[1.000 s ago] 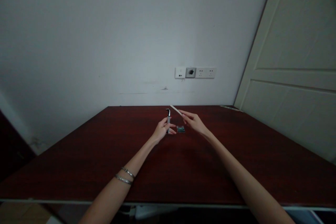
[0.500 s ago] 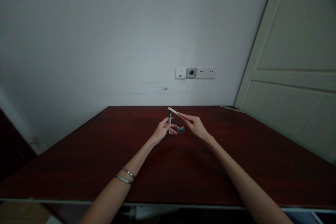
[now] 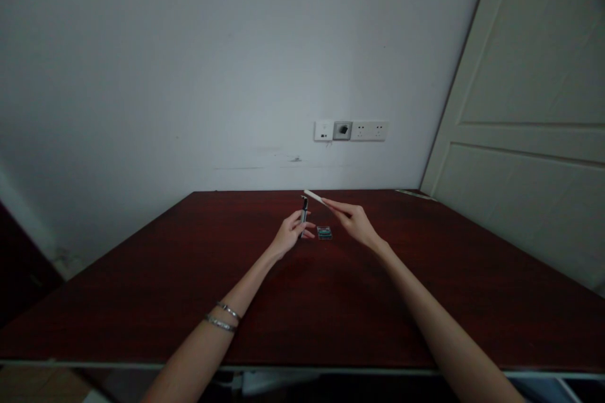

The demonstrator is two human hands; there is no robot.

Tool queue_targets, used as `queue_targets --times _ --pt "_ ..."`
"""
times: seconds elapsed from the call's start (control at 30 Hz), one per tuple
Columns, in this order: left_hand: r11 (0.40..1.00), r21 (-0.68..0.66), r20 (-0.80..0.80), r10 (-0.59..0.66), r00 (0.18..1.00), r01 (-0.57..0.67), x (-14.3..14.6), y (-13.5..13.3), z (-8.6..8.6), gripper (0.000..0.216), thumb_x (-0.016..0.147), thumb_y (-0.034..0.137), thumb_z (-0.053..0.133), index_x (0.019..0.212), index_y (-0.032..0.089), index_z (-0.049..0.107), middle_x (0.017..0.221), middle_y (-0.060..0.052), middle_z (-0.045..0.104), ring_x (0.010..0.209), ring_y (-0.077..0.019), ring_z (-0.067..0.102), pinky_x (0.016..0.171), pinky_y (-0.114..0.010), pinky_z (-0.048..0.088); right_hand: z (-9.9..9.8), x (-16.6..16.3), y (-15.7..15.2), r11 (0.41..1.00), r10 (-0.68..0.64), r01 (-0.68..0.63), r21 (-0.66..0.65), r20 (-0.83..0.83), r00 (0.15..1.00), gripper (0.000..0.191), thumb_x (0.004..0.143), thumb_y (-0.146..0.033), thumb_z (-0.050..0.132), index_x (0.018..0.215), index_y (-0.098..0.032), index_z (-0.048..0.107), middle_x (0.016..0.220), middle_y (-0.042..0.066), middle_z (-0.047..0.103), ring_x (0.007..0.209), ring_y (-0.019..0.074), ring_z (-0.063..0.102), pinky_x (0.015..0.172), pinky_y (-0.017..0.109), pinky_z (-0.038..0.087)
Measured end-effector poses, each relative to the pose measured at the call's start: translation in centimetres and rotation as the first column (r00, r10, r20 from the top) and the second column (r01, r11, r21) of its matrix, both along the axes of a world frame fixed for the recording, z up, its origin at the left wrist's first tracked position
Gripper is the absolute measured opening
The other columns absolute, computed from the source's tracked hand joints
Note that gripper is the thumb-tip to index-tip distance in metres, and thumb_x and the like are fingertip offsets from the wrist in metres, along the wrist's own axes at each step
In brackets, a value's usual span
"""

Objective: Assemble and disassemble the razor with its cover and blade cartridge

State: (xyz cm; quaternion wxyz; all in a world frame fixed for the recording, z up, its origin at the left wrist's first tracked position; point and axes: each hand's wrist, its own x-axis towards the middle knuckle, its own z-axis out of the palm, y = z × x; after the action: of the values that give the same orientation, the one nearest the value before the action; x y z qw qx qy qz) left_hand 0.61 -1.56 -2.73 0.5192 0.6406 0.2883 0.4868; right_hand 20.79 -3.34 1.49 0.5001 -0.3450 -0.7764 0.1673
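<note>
Left hand [image 3: 290,234] grips a slim metal handle [image 3: 303,209] upright on the tabletop [image 3: 189,277]. Right hand [image 3: 354,223] pinches a pale strip [image 3: 314,196] at the handle's one o'clock, with a small teal box [image 3: 324,233] at its four o'clock.

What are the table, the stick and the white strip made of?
The table: dark red-brown wood or wood-look veneer, with faint grain and a soft sheen. The stick in the left hand: probably metal, with silvery glints and a darker top; too small to be sure. The strip in the right hand: pale, thin, flat, matte; paper, card or plastic, cannot tell.
</note>
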Motion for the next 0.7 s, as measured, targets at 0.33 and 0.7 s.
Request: queue_targets --times 0.33,0.7 --pt "0.993 0.024 0.010 0.115 0.993 -0.115 0.1 -0.1 0.3 0.032 0.075 0.030 0.062 0.099 0.014 0.048 0.080 -0.007 0.066 0.063 -0.0154 0.065 0.062 -0.027 0.049 0.8 -0.3 -1.1 0.977 -0.052 -0.006 -0.214 -0.261 0.964 0.038 0.079 -0.042 0.053 0.106 -0.017 0.064 0.063 0.000 0.061 0.056 0.0128 0.056 0.051 0.025 0.045" --pt "0.987 0.029 0.027 0.154 0.988 -0.155 0.3 0.1 0.3 0.036 0.069 0.027 0.069 0.096 0.016 0.049 0.074 -0.003 0.066 0.065 -0.0151 0.065 0.063 -0.026 0.050 -1.1 -5.1 -3.8 0.766 0.053 -0.375 -0.523 -0.530 0.846 0.035 0.071 -0.053 0.056 0.078 -0.021 0.043 0.050 -0.010 0.042 0.031 0.0023 0.027 0.027 0.013 0.015"
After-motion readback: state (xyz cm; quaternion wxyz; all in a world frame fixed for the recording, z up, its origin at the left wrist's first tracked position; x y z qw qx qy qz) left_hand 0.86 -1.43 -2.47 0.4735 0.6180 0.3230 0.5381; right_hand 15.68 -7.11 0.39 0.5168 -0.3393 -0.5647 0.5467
